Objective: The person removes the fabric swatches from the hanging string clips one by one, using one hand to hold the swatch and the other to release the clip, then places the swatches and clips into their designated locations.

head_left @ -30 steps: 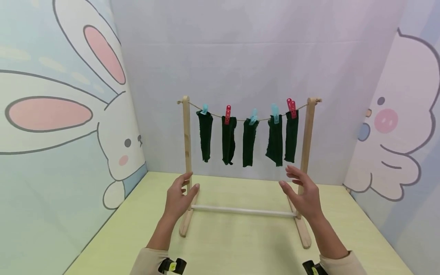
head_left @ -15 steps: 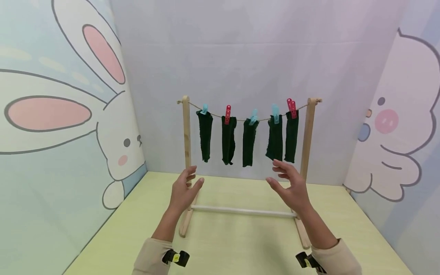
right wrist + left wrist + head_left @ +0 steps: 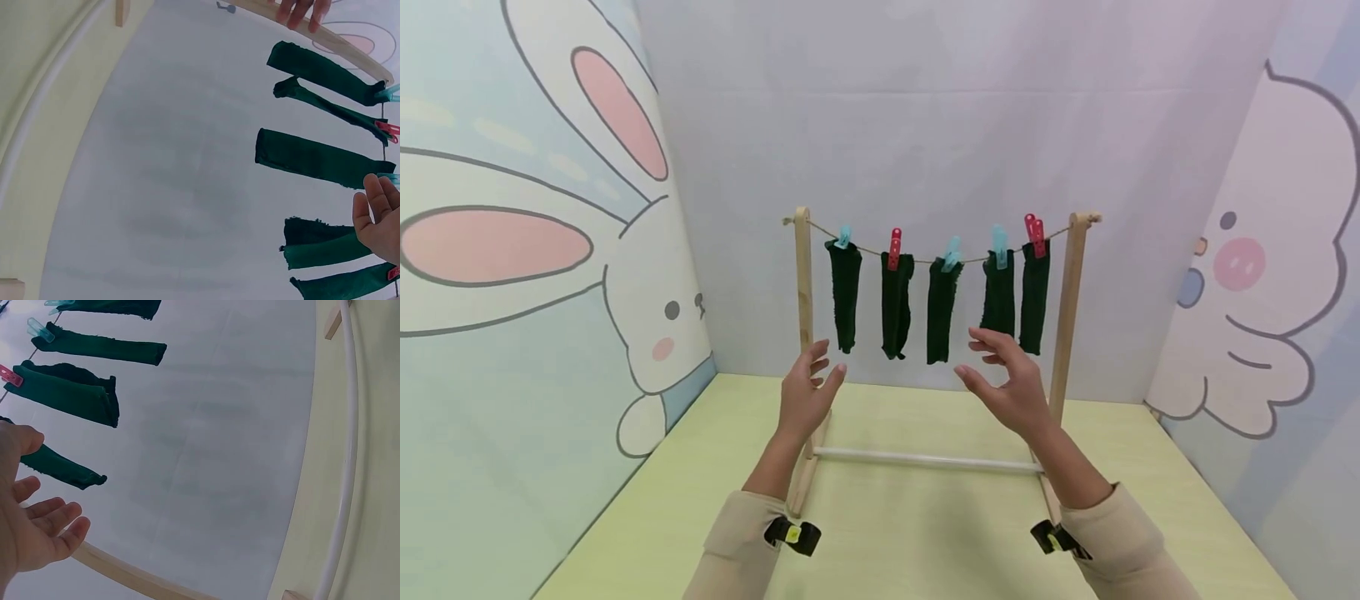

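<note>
Several dark green cloth strips hang from a thin string (image 3: 872, 252) in the head view, held by light blue and red clothespins. My left hand (image 3: 805, 392) is raised below the leftmost strip (image 3: 846, 296), near the left post, with relaxed fingers and nothing in them. On the other side, my right hand (image 3: 1011, 387) is also relaxed and holds nothing. It hides the lower end of a strip (image 3: 998, 292) under a light blue clothespin (image 3: 999, 248). A red clothespin (image 3: 895, 248) grips the second strip (image 3: 896, 304) from the left.
The string is tied between a left wooden post (image 3: 805, 283) and a right wooden post (image 3: 1070, 308). A white bar (image 3: 925, 460) joins the posts low down, above the pale yellow table (image 3: 910, 533). Cartoon-printed walls (image 3: 550, 400) stand at both sides.
Both hands have risen towards the hanging strips. The right hand has also moved left, towards the middle, and the left one slightly right. The strips hang as before.
</note>
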Motion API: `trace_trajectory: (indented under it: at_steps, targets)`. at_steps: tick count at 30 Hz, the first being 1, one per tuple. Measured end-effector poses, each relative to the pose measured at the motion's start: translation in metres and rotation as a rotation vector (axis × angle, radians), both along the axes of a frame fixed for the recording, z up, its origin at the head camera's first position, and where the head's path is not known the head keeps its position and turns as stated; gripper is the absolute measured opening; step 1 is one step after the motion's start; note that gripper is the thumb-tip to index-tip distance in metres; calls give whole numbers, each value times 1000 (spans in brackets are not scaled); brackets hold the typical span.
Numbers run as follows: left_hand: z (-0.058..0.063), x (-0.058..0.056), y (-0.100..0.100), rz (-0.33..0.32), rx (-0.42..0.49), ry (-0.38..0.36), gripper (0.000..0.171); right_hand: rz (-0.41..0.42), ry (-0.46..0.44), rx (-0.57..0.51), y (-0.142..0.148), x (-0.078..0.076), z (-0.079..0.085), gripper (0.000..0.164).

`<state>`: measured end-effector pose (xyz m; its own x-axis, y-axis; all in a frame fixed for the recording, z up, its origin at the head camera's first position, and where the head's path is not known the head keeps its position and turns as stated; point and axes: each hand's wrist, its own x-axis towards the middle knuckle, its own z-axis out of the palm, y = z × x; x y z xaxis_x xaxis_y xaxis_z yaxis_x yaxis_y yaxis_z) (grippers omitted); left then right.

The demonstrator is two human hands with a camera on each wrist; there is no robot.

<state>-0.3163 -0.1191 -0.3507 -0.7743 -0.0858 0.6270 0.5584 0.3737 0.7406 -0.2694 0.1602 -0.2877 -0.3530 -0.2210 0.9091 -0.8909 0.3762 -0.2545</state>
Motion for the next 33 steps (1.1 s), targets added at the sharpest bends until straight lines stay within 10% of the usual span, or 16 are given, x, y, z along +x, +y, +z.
trace_trajectory:
  at_steps: [21, 33]
  targets:
    - [3, -39, 14, 13, 65, -100, 55, 58, 88, -14, -21, -9, 35, 47]
    - [4, -42, 19, -33, 227, -114, 33, 37, 147, 16, -36, -9, 55, 57]
